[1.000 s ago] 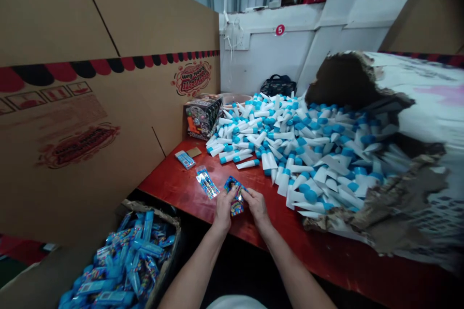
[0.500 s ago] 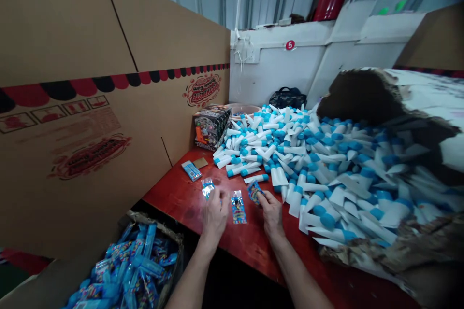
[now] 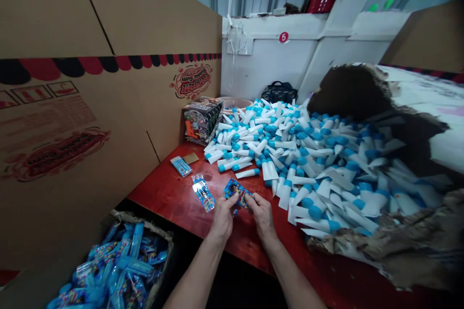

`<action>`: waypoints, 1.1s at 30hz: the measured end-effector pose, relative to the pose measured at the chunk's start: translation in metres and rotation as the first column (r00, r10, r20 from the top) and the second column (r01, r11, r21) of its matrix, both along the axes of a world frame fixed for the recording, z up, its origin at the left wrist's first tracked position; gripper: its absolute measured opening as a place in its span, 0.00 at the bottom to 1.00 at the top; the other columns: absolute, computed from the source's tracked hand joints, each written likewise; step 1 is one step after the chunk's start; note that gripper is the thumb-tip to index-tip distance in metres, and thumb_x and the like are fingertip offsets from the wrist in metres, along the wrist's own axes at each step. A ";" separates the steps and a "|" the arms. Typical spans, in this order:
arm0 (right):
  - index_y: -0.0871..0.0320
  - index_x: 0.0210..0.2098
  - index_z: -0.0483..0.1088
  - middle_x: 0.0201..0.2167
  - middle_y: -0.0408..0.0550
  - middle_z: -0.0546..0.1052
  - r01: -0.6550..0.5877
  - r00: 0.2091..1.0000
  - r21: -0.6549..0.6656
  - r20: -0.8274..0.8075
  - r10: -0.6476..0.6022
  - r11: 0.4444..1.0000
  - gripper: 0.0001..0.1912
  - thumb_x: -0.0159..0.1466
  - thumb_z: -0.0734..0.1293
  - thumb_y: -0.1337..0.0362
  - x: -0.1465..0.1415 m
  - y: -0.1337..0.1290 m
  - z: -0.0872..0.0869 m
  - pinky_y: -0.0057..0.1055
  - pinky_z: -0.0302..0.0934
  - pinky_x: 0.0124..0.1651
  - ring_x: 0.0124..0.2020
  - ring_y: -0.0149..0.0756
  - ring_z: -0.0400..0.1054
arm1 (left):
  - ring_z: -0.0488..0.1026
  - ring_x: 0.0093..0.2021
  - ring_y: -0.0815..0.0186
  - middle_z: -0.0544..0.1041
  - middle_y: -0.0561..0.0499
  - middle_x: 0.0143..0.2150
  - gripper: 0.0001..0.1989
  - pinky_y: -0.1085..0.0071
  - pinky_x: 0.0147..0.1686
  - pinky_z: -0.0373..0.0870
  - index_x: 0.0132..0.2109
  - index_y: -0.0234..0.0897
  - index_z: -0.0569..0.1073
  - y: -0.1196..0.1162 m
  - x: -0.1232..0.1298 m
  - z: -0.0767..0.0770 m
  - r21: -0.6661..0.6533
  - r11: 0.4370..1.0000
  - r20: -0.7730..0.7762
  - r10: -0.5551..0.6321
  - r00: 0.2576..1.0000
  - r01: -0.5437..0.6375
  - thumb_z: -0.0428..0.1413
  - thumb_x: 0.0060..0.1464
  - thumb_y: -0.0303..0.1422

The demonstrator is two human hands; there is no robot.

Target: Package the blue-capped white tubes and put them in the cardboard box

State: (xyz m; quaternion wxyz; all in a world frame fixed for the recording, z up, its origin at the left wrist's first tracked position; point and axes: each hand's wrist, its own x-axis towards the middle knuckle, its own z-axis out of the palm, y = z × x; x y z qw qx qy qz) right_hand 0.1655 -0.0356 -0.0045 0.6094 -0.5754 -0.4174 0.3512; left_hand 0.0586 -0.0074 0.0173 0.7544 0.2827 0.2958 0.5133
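Note:
Between my two hands is a small blue printed sachet [image 3: 233, 186] with colourful pictures, held just above the red table. My left hand [image 3: 222, 217] pinches its left side with thumb and fingers. On the other side, my right hand [image 3: 261, 213] grips the right end. Whether one or more sachets are in the hands I cannot tell, as the fingers cover part. A shiny, partly clear sachet [image 3: 203, 194] lies flat on the table just left of my left hand.
A small blue pack [image 3: 181, 166] and brown card [image 3: 190, 158] lie behind. White tubes with blue caps [image 3: 275, 140] are heaped at right, spilling from a torn sack [image 3: 409, 256]. A carton [image 3: 141, 181] walls the left; a box of filled blue packs [image 3: 119, 270] stands below the table edge.
My left hand has moved right, from beside the left sachet to meet my right hand. Both now hold the sachet. The sachet that lay between them no longer shows on the table.

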 end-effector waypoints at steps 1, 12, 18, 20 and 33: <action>0.57 0.20 0.64 0.17 0.37 0.62 -0.009 1.000 0.013 -0.006 0.009 1.000 0.19 0.57 0.66 0.49 0.001 0.000 0.000 0.24 0.50 0.23 0.20 0.27 0.55 | 0.73 0.30 0.67 0.78 0.49 0.31 0.12 0.71 0.35 0.68 0.34 0.32 0.76 -0.001 0.002 -0.001 0.008 1.000 -0.010 0.021 1.000 -0.021 0.64 0.43 0.35; 0.57 0.25 0.69 0.18 0.38 0.64 0.145 0.985 -0.047 0.103 -0.140 0.988 0.16 0.56 0.66 0.50 0.017 0.012 -0.010 0.25 0.50 0.25 0.21 0.30 0.56 | 0.73 0.39 0.58 0.76 0.47 0.35 0.15 0.65 0.41 0.66 0.39 0.37 0.74 0.026 -0.027 -0.014 0.384 0.920 -0.751 0.263 0.606 0.076 0.56 0.50 0.43; 0.57 0.29 0.72 0.26 0.42 0.72 0.136 0.981 0.028 0.133 -0.139 0.990 0.14 0.58 0.66 0.52 0.014 0.009 0.005 0.26 0.57 0.33 0.29 0.34 0.63 | 0.63 0.57 0.52 0.71 0.40 0.54 0.20 0.58 0.56 0.56 0.50 0.37 0.70 0.027 -0.049 0.001 0.588 0.804 -0.693 0.555 0.460 -0.084 0.53 0.52 0.41; 0.57 0.29 0.72 0.26 0.42 0.72 0.090 0.989 0.051 0.115 -0.095 0.995 0.12 0.59 0.66 0.54 0.006 0.004 0.016 0.27 0.57 0.33 0.29 0.34 0.63 | 0.68 0.50 0.53 0.75 0.43 0.45 0.15 0.60 0.51 0.61 0.42 0.38 0.74 0.016 -0.049 0.003 0.479 0.874 -0.662 0.418 0.623 -0.077 0.51 0.55 0.43; 0.58 0.33 0.73 0.27 0.43 0.74 -0.033 0.993 -0.016 -0.113 0.031 0.999 0.13 0.55 0.69 0.54 -0.007 -0.023 0.013 0.27 0.61 0.30 0.26 0.32 0.65 | 0.74 0.35 0.65 0.78 0.49 0.34 0.09 0.68 0.41 0.67 0.36 0.34 0.76 -0.004 -0.005 0.001 -0.111 0.992 0.180 -0.039 0.983 0.059 0.63 0.45 0.32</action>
